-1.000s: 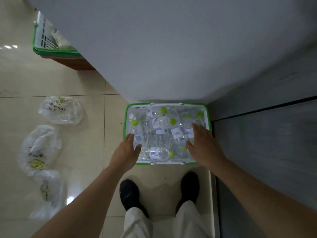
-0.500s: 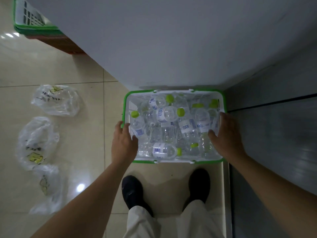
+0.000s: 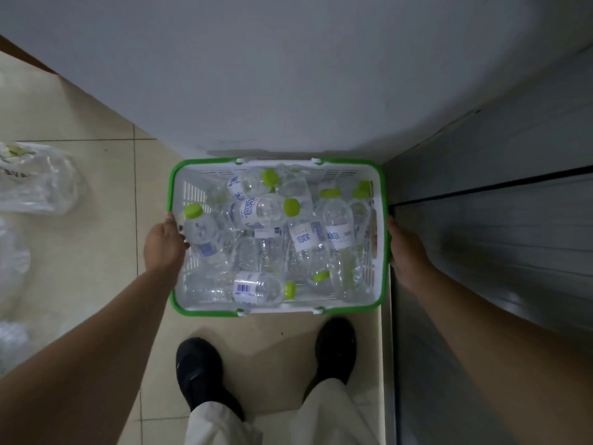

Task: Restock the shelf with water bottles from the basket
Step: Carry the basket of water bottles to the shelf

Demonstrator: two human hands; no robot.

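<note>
I see both hands on the white slatted plastic basket with the green rim (image 3: 208, 311), one at each short side. My view of the left hand (image 3: 162, 244) shows it grasping the left rim, fingers curled over the edge and down inside, just beside a bottle's cap. The right hand (image 3: 406, 248) grasps the right rim the same way, its fingertips (image 3: 374, 248) showing through the slats.

The clear plastic water bottles with lime-green caps (image 3: 253, 287) are all in the basket, heaped across one another, some lying flat, some tilted. The basket sits ahead of the pair of black shoes (image 3: 200, 370), against a pale grey surface and beside a darker grey panel (image 3: 497, 252) on the right. I cannot tell whether it rests on the beige tiled floor (image 3: 106, 252). Crumpled clear plastic bags (image 3: 35, 181) lie well to the left.
</note>
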